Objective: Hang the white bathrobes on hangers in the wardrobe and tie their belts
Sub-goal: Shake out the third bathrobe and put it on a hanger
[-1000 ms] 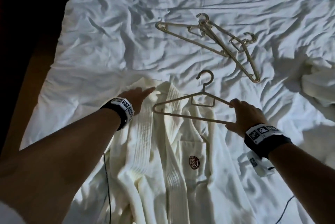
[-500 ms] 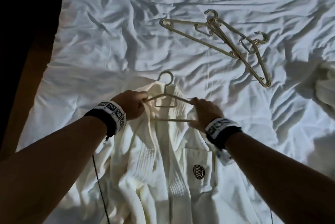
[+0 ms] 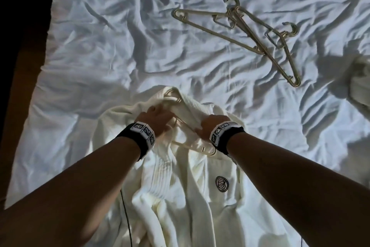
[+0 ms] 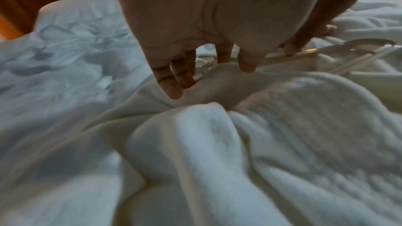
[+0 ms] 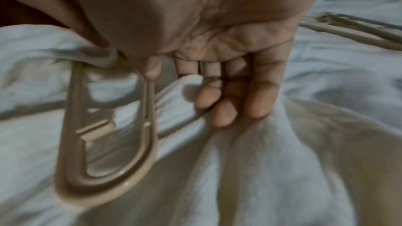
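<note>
Early stage: bathrobe [image 3: 192,196] flat on bed [image 3: 120,56], hanger [image 3: 192,146] half inside collar. Left hand [image 3: 158,115] seemingly pinching collar and hanger, right hand [image 3: 210,126] gripping robe, thumb on hanger. Wardrobe, belt pending.

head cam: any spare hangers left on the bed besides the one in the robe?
Yes, two spare hangers lie crossed on the sheet, apart from the hanger at the bathrobe collar.

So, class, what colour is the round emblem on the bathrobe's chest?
Dark, near black, on the emblem; the head view shows it best.
</note>
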Tool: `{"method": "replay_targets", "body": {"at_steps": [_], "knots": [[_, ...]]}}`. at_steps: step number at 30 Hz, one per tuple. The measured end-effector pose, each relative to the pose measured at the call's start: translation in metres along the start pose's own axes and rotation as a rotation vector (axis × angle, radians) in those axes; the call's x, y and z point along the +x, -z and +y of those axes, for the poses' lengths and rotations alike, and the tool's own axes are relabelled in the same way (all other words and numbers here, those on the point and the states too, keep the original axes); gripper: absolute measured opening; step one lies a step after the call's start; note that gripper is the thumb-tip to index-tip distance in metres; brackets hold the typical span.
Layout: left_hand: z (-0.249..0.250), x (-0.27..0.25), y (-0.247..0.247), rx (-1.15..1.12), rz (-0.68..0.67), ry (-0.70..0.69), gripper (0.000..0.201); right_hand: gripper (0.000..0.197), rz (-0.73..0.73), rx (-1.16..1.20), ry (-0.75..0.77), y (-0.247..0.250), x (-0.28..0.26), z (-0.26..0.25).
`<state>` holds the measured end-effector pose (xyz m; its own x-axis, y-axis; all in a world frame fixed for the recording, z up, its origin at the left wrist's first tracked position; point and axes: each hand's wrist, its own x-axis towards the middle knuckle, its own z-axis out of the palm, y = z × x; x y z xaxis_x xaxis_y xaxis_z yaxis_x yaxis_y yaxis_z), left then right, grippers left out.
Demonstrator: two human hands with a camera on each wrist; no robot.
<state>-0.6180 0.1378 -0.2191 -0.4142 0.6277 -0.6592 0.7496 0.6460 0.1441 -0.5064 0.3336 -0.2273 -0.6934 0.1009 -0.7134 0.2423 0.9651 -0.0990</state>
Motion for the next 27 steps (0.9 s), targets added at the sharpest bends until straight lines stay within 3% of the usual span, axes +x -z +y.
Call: {"method": "replay_targets", "body": {"at_steps": [2,6,9,11,13,15,17,18,21,23,24,27], "knots": [[-0.005,0.004,0.003,-0.058,-0.039,0.03,0.046,0.058,0.069,0.067,-0.072,-0.001,-0.001,0.011],[-0.008,0.004,0.002,-0.085,-0.049,0.006,0.046,0.03,0.089,0.128,-0.161,0.006,-0.001,0.008],[-0.008,-0.003,-0.004,-0.015,-0.02,0.001,0.029,0.039,0.24,0.379,-0.134,0.009,-0.001,0.001],[-0.011,-0.009,-0.01,0.088,0.019,0.053,0.023,0.05,0.257,0.478,-0.117,0.012,0.005,0.0],[-0.015,-0.013,-0.017,0.153,0.051,0.132,0.029,0.056,0.152,0.407,-0.031,0.015,0.004,-0.003],[-0.017,-0.016,-0.011,0.142,0.094,0.197,0.03,0.055,0.012,0.189,0.089,0.016,-0.006,-0.006],[-0.017,-0.014,0.0,0.005,0.231,0.271,0.031,0.051,-0.052,-0.025,0.132,0.009,-0.017,-0.002],[-0.018,-0.01,0.003,-0.038,0.302,0.296,0.036,0.053,-0.034,-0.066,0.119,0.008,-0.022,0.001],[-0.015,-0.004,0.001,0.054,0.164,0.355,0.042,0.073,0.079,0.02,-0.021,0.022,-0.022,0.009],[-0.011,-0.004,0.002,-0.03,0.206,0.33,0.044,0.072,0.173,0.148,-0.097,0.032,-0.017,0.008],[-0.01,-0.004,0.0,-0.06,0.24,0.314,0.041,0.068,0.191,0.193,-0.082,0.033,-0.015,0.004],[0.01,-0.012,-0.004,0.093,0.122,0.171,0.03,0.048,0.242,0.152,0.072,0.034,-0.009,-0.016]]}}
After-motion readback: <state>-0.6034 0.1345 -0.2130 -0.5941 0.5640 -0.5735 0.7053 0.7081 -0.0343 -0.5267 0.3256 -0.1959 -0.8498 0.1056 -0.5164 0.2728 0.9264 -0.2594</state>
